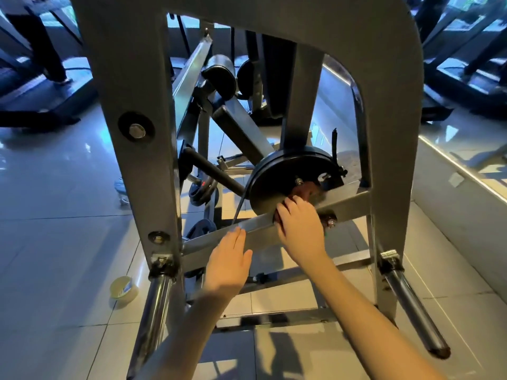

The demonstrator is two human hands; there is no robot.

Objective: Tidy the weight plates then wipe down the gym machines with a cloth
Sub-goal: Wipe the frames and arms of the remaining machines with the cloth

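Note:
A grey steel gym machine frame [131, 86] fills the view, with a slanted crossbar [258, 226] low in the middle. My left hand [229, 259] lies flat on that crossbar with straight fingers. My right hand [299, 229] reaches over the bar, its fingers curled round a reddish-brown cloth [306, 190] pressed against the black round pulley disc [282, 182] behind the bar. Black weight plates [201, 192] hang on pegs further back at the left; another plate [201, 227] sits lower.
Two chrome plate pegs stick out toward me, one at the left [153, 311] and one at the right [414, 305]. A roll of tape [123, 290] lies on the tiled floor. Treadmills [41, 86] with a person's legs stand back left. A low mirrored wall [461, 187] runs along the right.

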